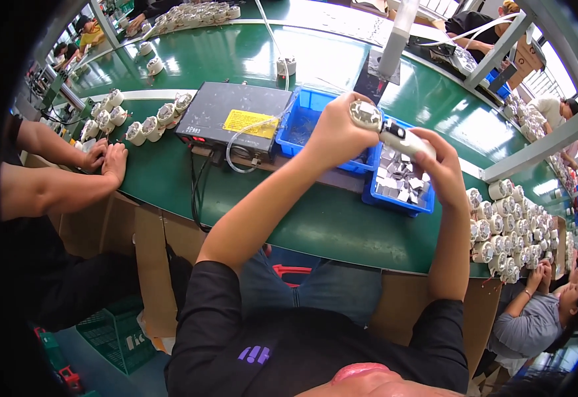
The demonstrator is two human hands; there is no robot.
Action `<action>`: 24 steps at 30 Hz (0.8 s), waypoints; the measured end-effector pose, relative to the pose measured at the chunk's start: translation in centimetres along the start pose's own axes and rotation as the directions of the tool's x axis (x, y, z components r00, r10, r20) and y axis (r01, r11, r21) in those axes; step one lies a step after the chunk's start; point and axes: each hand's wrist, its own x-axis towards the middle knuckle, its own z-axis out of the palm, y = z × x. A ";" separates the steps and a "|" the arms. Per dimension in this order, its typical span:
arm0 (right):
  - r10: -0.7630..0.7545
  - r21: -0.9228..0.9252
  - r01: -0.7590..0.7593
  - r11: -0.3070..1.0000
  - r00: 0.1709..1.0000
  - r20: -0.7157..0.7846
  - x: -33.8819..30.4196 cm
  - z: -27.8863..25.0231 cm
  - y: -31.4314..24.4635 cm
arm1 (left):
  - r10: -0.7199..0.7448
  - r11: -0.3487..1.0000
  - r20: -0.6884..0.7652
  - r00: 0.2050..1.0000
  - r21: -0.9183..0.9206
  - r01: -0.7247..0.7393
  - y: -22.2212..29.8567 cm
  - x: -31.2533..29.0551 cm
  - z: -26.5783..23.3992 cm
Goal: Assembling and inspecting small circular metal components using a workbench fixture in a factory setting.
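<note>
My left hand (335, 135) is closed around a round, cream-coloured part with an open metal core (366, 114), shaped like a small motor stator, raised above the blue bins. In my right hand (444, 162) is a white cylindrical hand tool (405, 141) with a dark front end, which meets the side of the round part. Whether the tip enters the part cannot be made out. Below my hands, a blue bin (395, 206) holds many small silvery-white blocks (398, 175). A second blue bin (292, 135) to the left has dark small bits in it.
A dark control box (213, 109) with a yellow label and a clear hose stands left of the bins. Overhead hangs a pale tube (398, 40). Round parts crowd the green bench at right (510, 225) and left (153, 126). A co-worker's hands (107, 159) rest at left.
</note>
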 end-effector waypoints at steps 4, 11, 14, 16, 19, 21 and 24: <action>-0.022 0.497 0.115 0.860 0.981 -0.190 2.2 -0.2 4.8 | -0.030 0.999 0.092 0.995 0.045 0.026 -1.0 2.6 0.4; -0.077 0.477 0.204 0.855 0.959 -0.271 2.3 1.3 4.3 | 0.005 0.999 0.117 0.993 0.040 -0.010 -0.8 3.2 -0.3; -0.099 0.482 0.229 0.846 0.955 -0.280 2.2 1.4 4.2 | 0.019 0.999 0.128 0.992 0.040 -0.024 -0.3 3.3 -0.3; -0.104 0.485 0.234 0.842 0.954 -0.280 2.2 1.5 4.2 | 0.027 0.998 0.122 0.992 0.055 -0.034 -0.4 3.4 -0.2; -0.120 0.483 0.254 0.838 0.949 -0.291 2.2 1.4 4.2 | 0.059 0.994 0.115 0.992 0.086 -0.069 -0.4 3.7 -0.1; -0.124 0.482 0.254 0.839 0.950 -0.286 2.2 1.5 4.2 | 0.080 0.992 0.110 0.991 0.090 -0.090 -0.6 3.8 -0.1; -0.135 0.474 0.254 0.843 0.953 -0.271 2.3 1.5 4.0 | 0.144 0.983 0.092 0.985 0.101 -0.153 -0.9 3.8 -0.1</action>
